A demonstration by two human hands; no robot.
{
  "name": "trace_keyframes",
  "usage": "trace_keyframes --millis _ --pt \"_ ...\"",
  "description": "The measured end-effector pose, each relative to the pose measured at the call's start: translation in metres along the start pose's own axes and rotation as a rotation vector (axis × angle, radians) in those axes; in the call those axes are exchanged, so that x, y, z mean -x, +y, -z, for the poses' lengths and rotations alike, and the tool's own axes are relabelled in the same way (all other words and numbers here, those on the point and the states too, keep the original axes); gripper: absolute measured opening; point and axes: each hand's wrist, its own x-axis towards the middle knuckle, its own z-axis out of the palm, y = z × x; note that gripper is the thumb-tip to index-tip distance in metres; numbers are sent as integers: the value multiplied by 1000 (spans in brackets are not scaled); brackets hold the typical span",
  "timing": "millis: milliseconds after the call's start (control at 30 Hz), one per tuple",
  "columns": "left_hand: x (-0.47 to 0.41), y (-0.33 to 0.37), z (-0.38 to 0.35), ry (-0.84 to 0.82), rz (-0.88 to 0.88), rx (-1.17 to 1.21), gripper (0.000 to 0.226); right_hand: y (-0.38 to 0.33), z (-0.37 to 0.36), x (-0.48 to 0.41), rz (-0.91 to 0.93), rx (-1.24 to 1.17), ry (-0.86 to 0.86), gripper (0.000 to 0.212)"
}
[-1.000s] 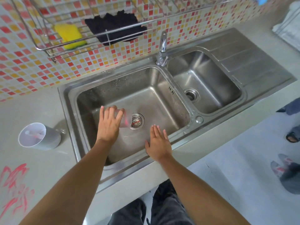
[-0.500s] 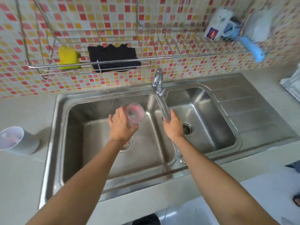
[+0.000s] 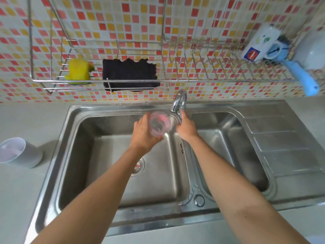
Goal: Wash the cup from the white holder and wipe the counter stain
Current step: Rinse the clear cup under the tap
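Observation:
My left hand [image 3: 145, 135] grips a clear cup [image 3: 159, 125] with pink smears inside, held mouth-up over the left basin of the steel sink [image 3: 112, 110], just below the spout of the tap [image 3: 179, 101]. My right hand [image 3: 186, 127] is at the base of the tap with its fingers on the handle there; how the fingers lie is hidden. The white holder [image 3: 19, 152] lies on its side on the counter at the far left, pink marks inside it. The counter stain is out of view.
A wire rack [image 3: 105, 83] on the tiled wall carries a yellow sponge [image 3: 78, 71] and a black cloth [image 3: 129, 74]. At its right end are a white bottle [image 3: 260, 43] and a blue brush [image 3: 299, 73]. The right basin and a draining board [image 3: 281, 141] lie to the right.
My left hand lifted the cup from the basin floor up under the tap spout. My right hand moved from the sink's front edge to the tap. The view tilted up toward the wall.

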Motion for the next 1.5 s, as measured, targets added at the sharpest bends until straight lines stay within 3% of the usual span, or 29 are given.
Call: trace_keyframes --millis 133,300,500,633,733,867,1100,1367,1500 --pt "-3 6 -14 -20 36 66 82 13 -13 -9 96 140 -91 73" --pt "-9 7 -23 -59 37 123 85 46 -41 -53 67 204 -144 48" --pt "-7 -1 -32 20 120 210 81 27 -11 -31 223 193 -125 73" --pt "-10 1 -39 -12 116 215 80 22 -10 -36 211 181 -123 61" --pt "-14 -5 -37 29 160 242 79 24 -7 -38 235 129 -117 66" --pt "-13 -4 -38 -34 119 211 84 21 -4 -36 243 138 -117 63" --pt "-12 0 -43 -23 113 216 84 17 -4 -35 243 155 -102 48" --pt "-4 -4 -47 -31 132 211 87 9 -4 -40 171 115 -54 14" --pt "-4 -5 -47 -17 138 215 86 3 0 -47 82 110 61 18"
